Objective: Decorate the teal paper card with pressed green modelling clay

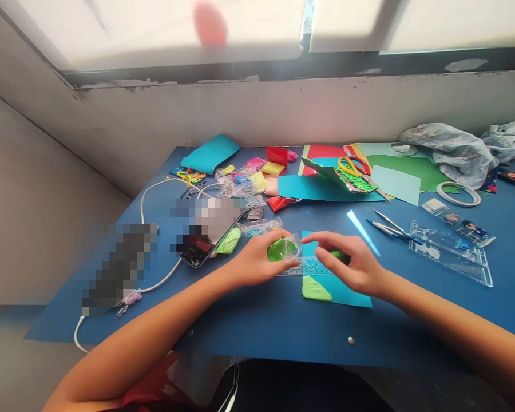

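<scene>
My left hand (261,257) is closed around a small clear plastic packet of green clay (282,249), its open end facing right. Opposite it, my right hand (356,263) hovers above a blue card (356,294), index finger and thumb pointing at the packet. A darker green lump of clay (341,256) shows between that thumb and palm; its lower part is hidden. Light green clay (316,289) is spread over the card's lower left corner. A clear ruler (289,269) with a heart cutout lies partly across the card.
A phone (214,234) and a dark pixelated device (120,269) with a white cable lie left. Clay packets (257,180), coloured paper (317,189) and orange-handled scissors (356,166) are behind. Pens (388,228), a clear stencil ruler (450,252) and a tape roll (459,194) lie right.
</scene>
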{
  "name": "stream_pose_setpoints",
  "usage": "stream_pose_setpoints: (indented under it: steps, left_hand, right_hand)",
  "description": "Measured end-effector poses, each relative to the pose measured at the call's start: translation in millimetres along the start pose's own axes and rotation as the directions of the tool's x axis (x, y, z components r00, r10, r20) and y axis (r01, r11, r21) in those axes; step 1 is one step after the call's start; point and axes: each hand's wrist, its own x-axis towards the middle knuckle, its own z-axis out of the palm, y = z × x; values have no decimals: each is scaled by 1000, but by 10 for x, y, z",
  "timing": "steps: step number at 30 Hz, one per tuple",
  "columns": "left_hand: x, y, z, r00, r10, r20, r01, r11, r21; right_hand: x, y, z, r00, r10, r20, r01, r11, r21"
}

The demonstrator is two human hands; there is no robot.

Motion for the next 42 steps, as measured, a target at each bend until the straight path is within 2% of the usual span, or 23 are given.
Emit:
stream_pose_setpoints:
  steps: [3,5,9,13,15,17,20,22,25,27,31,33,35,38,42]
  left_hand:
    - [-6,-40,45,999,29,-20,-29,1000,7]
    - [-9,-59,73,997,64,-33,-64,998,10]
    - [-15,-99,115,992,97,-80,-94,995,34]
    - [-28,-134,156,993,102,-58,-97,991,89]
    - [-40,-132,180,995,87,-52,-82,993,89]
    - [-55,-120,200,995,88,-47,-84,993,81]
    - [-66,-113,210,989,134,-58,-125,984,129]
    - [-59,-121,196,986,146,-81,-129,974,184]
    - [-39,-125,146,984,129,-121,-91,957,276]
    - [-37,-102,107,988,102,-112,-66,955,291]
    - [-73,-16,61,998,54,-14,-53,996,74]
    - [-98,17,64,998,57,-8,-57,998,-31]
    - [-117,35,77,998,56,-22,-57,996,-69]
    - [-133,39,97,997,68,-29,-70,995,-78]
    - [-137,30,117,996,84,-26,-86,993,-82]
  right_hand:
    - [-72,3,93,981,-186,48,192,958,-214]
    - [-95,39,144,962,-260,88,274,914,-300]
    - [-124,97,246,940,-269,209,334,849,-410]
    - [-159,104,355,918,-233,322,361,827,-431]
    - [-166,91,390,927,-241,288,342,859,-381]
    - [-161,63,405,958,-226,174,270,916,-297]
    - [-141,2,391,990,-137,-27,127,966,-224]
    - [-122,-36,365,994,-73,-82,53,973,-226]
    - [-88,-67,314,993,-10,-113,-12,981,-193]
    - [-63,-76,281,992,20,-128,-40,988,-152]
    - [-31,-97,227,996,41,-83,-52,990,-133]
    - [-32,-107,210,993,44,-109,-60,987,-147]
    - [-42,-104,207,987,49,-150,-72,985,-158]
    - [-63,-61,231,992,11,-129,-32,986,-164]
    - [-74,18,281,986,-124,-110,100,974,-206]
